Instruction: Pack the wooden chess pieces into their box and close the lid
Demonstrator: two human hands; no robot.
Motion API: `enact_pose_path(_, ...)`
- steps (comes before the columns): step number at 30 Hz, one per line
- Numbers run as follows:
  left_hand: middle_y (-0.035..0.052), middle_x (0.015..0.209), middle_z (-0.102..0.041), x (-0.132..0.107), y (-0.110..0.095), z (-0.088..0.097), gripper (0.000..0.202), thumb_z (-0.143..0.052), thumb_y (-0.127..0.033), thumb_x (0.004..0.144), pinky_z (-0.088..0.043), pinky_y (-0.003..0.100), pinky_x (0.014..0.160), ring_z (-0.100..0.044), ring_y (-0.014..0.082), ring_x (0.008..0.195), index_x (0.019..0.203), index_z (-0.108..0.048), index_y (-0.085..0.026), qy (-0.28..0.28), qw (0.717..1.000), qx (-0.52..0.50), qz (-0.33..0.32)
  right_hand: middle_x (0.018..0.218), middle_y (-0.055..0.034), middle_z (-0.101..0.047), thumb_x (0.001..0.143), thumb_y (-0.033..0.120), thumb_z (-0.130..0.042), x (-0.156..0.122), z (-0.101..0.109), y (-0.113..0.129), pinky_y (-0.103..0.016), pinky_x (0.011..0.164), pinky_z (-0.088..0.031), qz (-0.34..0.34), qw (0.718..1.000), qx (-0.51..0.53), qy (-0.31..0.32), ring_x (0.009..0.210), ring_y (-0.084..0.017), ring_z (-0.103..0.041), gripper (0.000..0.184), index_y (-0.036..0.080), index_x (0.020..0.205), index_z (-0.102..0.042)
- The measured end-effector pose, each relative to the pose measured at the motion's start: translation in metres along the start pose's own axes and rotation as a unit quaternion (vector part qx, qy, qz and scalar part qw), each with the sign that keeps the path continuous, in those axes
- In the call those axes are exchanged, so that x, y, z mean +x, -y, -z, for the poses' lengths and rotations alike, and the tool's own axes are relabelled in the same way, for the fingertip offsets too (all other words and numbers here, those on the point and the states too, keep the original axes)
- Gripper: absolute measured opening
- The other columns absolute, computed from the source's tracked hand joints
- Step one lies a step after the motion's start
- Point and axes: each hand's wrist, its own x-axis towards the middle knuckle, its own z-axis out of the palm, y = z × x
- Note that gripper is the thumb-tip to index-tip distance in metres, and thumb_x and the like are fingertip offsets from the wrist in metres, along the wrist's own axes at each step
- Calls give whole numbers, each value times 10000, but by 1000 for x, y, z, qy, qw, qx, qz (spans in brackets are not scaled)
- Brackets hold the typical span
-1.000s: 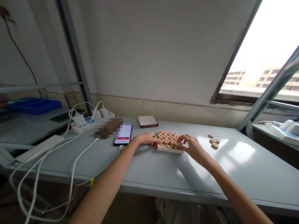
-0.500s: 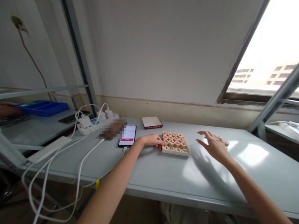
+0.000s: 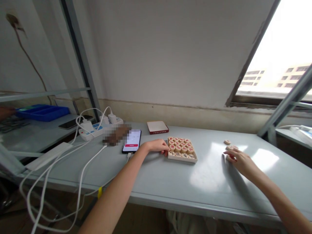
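Note:
A shallow pale tray (image 3: 182,159) full of round wooden chess pieces (image 3: 180,147) with red and black characters lies on the grey table (image 3: 170,182). My left hand (image 3: 158,145) rests curled against the tray's left edge. My right hand (image 3: 237,159) is down on the table to the right, fingers closed over a loose piece among a few loose pieces (image 3: 229,145).
Left of the tray lie a phone (image 3: 132,140) with a lit screen, a red-edged flat box (image 3: 157,127), and a power strip (image 3: 97,126) with white cables trailing off the front edge. A blue bin (image 3: 42,112) sits on the far-left shelf. Metal frame posts stand at both sides.
My right hand left the tray, swung right across the table and came down on the loose pieces. The left hand has stayed at the tray's edge.

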Motion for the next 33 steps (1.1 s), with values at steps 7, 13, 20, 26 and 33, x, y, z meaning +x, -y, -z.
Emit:
enact_pose_path(7,13,610,-593,2,7,3,288,-460,-313,728,-331,199,558,-430,72,508,632,-644,-115,33,999,-30,-18,796,-51,-641,723,426,-477,-6,22,80,-277,556,-447,14,980,186,75,647,-175,-589,275,217,846,-607)
enact_pose_path(13,37,628,-616,0,1,4,357,-442,-377,745,-358,208,597,-459,88,538,583,-629,-119,54,997,-58,-22,778,-29,-633,723,277,-519,4,12,168,-257,587,-430,69,959,266,71,628,-138,-569,175,200,864,-588)
enact_pose_path(20,32,604,-616,2,2,4,347,-396,-317,752,-351,203,594,-462,91,545,569,-620,-126,57,997,-53,-25,883,-62,-624,736,261,-519,8,-11,201,-330,737,-409,53,965,257,24,756,-170,-573,387,191,1111,-459)
enact_pose_path(26,24,605,-612,2,2,4,293,-401,-259,718,-351,203,569,-447,91,535,584,-619,-115,58,996,-52,-45,882,-66,-626,687,253,-578,8,-13,201,-300,693,-430,67,957,280,28,783,-177,-576,316,184,989,-517)
enact_pose_path(33,23,540,-576,3,3,1,436,-396,-429,759,-352,209,591,-444,88,507,556,-628,-120,26,999,-39,-24,857,-53,-607,747,241,-442,21,8,151,-259,567,-436,16,973,229,-24,634,-132,-564,212,199,911,-570)
